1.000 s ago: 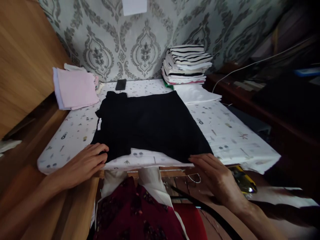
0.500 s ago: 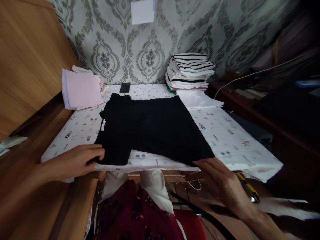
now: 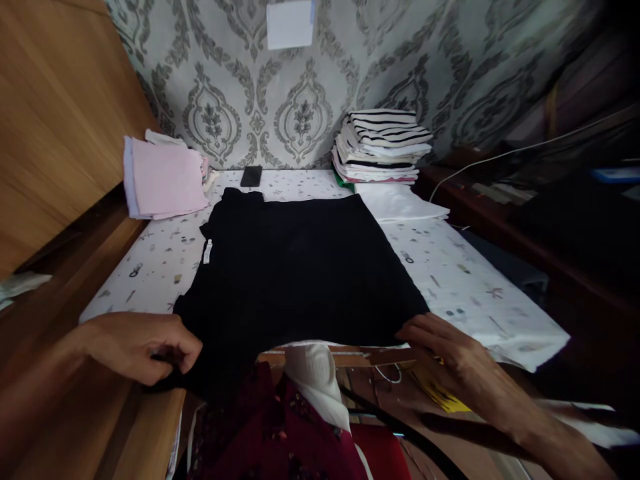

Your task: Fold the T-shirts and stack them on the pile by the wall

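Note:
A black shirt (image 3: 310,267) lies spread over the printed white cloth, its collar with a white label (image 3: 208,252) toward the left. My left hand (image 3: 150,347) is closed on the shirt's near left part, the sleeve, which hangs past the front edge. At the near right corner of the shirt, my right hand (image 3: 440,340) pinches the hem between thumb and fingers.
Folded pink cloths (image 3: 167,177) lie at the back left, with a dark phone (image 3: 251,176) beside them. A stack of folded clothes (image 3: 380,147) and a white folded cloth (image 3: 400,202) are at the back right. The printed cloth (image 3: 480,300) covers the table.
My left hand has pulled the shirt's near left part toward me, over the front edge. The gap beside the sleeve has closed up. My right hand has shifted slightly with the hem.

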`<state>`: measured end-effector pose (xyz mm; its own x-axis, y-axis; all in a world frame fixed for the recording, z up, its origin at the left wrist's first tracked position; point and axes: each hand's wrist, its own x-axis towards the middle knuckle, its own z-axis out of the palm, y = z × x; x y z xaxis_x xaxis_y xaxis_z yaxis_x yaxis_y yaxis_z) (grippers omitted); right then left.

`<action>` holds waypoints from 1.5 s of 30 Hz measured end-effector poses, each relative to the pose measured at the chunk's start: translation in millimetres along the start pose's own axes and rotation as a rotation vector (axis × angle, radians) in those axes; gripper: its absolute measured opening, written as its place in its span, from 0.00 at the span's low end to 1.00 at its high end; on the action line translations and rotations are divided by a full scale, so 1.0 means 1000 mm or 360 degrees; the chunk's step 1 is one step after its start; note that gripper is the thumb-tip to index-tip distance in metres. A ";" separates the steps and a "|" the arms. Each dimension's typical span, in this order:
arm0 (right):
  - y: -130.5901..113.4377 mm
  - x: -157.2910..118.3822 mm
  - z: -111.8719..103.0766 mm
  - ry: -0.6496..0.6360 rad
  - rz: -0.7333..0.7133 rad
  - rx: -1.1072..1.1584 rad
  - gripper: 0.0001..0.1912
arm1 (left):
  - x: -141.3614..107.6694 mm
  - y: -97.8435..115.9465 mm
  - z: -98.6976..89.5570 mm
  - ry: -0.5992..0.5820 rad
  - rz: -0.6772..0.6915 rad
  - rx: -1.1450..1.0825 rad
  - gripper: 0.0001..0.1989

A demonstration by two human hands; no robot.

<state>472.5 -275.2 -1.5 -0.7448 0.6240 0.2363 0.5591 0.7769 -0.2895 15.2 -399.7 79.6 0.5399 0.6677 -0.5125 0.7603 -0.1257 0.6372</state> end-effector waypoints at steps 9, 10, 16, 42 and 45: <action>0.004 0.018 -0.009 -0.0117 -0.0037 0.0107 0.15 | 0.026 -0.011 0.032 -0.0585 -0.0232 -0.0538 0.09; -0.001 0.026 -0.009 -0.0135 -0.0021 0.0130 0.15 | 0.028 -0.010 0.031 -0.0608 -0.0209 -0.0589 0.09; -0.046 0.098 0.027 -0.0119 -0.0421 0.0155 0.13 | 0.063 0.007 0.007 0.0260 0.0100 -0.0736 0.10; -0.084 0.127 0.079 -0.0464 -0.0760 0.0575 0.17 | 0.117 -0.134 -0.128 0.1758 -0.1058 0.0544 0.11; -0.087 0.128 0.077 -0.0486 -0.0735 0.0571 0.18 | 0.108 -0.113 -0.109 0.1740 -0.0986 0.0602 0.17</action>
<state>300.6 -269.3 -17.7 -0.9784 0.1406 0.1517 0.0407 0.8500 -0.5253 -51.6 -233.1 15.1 -0.3672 0.9121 0.1825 0.9250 0.3375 0.1746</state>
